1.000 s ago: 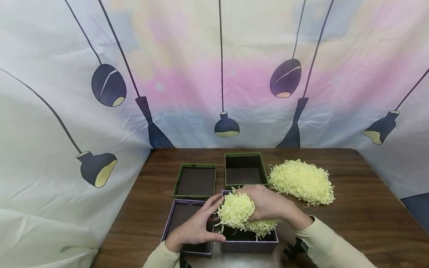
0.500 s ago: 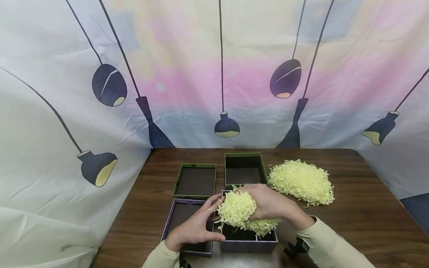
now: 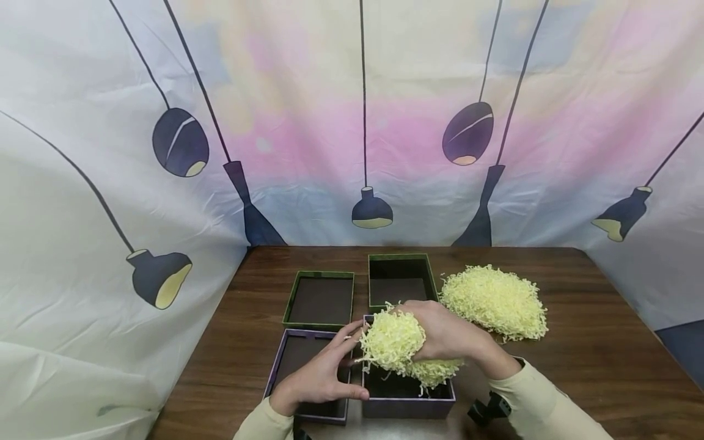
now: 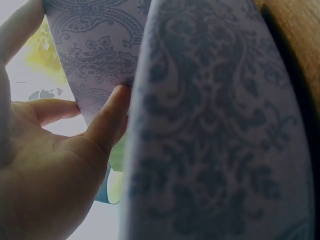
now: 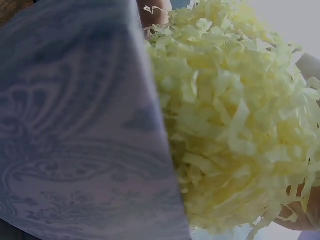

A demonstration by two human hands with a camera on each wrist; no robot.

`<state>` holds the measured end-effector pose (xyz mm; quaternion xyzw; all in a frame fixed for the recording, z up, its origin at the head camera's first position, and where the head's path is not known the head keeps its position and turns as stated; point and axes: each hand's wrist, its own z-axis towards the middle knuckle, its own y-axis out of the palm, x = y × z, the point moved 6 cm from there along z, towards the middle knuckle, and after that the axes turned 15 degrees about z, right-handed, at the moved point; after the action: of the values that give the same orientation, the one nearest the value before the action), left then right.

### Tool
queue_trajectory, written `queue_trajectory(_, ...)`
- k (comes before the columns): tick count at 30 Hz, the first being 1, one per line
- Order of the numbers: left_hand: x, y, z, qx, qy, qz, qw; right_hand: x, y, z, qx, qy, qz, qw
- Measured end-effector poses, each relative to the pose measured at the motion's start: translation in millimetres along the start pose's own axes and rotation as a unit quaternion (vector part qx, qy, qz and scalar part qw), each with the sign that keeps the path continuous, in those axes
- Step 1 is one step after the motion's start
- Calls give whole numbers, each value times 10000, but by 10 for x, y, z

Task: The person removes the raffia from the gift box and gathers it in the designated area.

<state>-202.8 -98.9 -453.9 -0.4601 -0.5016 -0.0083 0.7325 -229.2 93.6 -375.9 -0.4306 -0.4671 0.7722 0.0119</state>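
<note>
My right hand (image 3: pixel 448 330) grips a big clump of pale yellow shredded paper (image 3: pixel 392 342) over an open purple-edged box (image 3: pixel 407 408). The clump bulges out on both sides of the hand; the fingertips are hidden behind it. In the right wrist view the shredded paper (image 5: pixel 235 125) crowds against the patterned box wall (image 5: pixel 80 135). My left hand (image 3: pixel 321 379) is spread at the box's left side, thumb at the front left corner. The left wrist view has its thumb (image 4: pixel 107 115) and a finger touching the patterned wall (image 4: pixel 95 50).
A purple-edged lid (image 3: pixel 280 366) lies inside up under the left forearm's side. Behind it are a green-edged lid (image 3: pixel 286 305) and a green-edged box (image 3: pixel 376 305). A heap of shredded paper (image 3: pixel 495 302) sits at the right on the wooden table (image 3: pixel 583 366).
The right hand and its clump have shifted very slightly to the right over the box. The left hand stays at the box's left side.
</note>
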Motion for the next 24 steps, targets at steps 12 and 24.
queue_trajectory(12,23,-17,2,-39,55,-336,9994,-53,-135,-32,156,10,19,9999)
queue_trajectory(24,39,8,-12,7,282,-300,9992,-48,-307,-186,334,287,-198,9988)
